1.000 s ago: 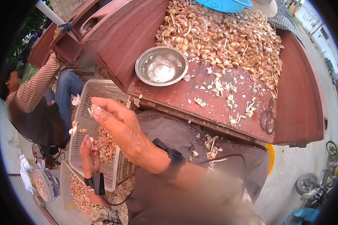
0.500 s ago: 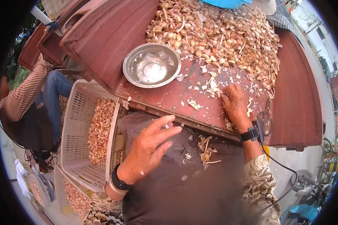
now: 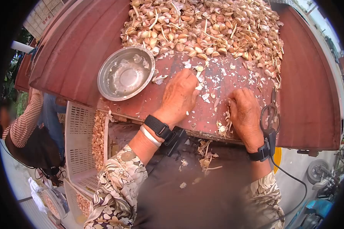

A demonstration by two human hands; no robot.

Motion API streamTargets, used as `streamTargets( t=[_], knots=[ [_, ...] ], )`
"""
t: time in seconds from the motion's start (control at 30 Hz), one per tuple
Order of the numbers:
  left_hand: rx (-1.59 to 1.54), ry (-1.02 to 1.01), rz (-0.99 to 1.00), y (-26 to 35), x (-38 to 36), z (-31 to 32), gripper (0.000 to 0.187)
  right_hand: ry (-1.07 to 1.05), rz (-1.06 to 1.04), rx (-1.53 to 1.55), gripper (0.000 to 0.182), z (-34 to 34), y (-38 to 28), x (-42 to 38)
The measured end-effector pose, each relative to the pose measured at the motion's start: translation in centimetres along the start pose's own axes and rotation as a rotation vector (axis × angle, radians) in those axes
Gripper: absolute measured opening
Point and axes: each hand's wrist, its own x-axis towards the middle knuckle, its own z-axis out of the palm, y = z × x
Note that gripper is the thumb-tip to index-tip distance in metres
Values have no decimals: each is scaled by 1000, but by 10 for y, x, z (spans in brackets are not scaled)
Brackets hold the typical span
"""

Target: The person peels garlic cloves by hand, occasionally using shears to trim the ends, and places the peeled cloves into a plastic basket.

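My left grip (image 3: 180, 91) curled down against garlic skins (image 3: 206, 97), my right grip (image 3: 245, 112) bent beside the scissors (image 3: 273, 98); with fingertips mostly hidden, I couldn't tell whether either pinched anything. Garlic cloves (image 3: 214, 32) lay heaped behind on the red cart bed (image 3: 210, 121), cut off above.

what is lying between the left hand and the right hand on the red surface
In the head view, small pale scraps lie scattered on the red surface between the left hand and the right hand.
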Motion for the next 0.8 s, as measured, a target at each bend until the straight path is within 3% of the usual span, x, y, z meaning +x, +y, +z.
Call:
streamTargets(
  t=[0.03, 0.17, 0.23, 0.27, 0.4, 0.5, 0.6, 0.7, 0.8],
  knots=[
    [-95, 34, -38, 1, -4, -2, 14, 63, -30, -4, 10, -1, 1, 2],
    [-756, 12, -386, 22, -18, -15, 10, -46, 490, 1001, 15, -11, 1, -7],
    [-927, -14, -397, 39, -23, -25, 9, -165, 706, 1403, 18, -24, -12, -9],
    [-1014, -30, -406, 48, -27, -28, 8, -215, 719, 1545, 18, -28, -22, -10],
    [-1104, -43, -404, 66, -41, -33, 7, -196, 629, 1601, 21, -23, -45, -20],
    [-1192, 53, -370, 75, -52, -32, 8, -136, 716, 1692, 20, -28, -55, -25],
    [-1060, -8, -330, 81, -58, -40, 10, -169, 670, 1624, 17, -31, -60, -34],
    [-1170, -69, -388, 89, -64, -51, 9, -116, 587, 1395, 15, -43, -71, -38],
    [-1066, -51, -444, 92, -69, -58, 12, -135, 567, 1265, 11, -56, -82, -43]
  ],
)
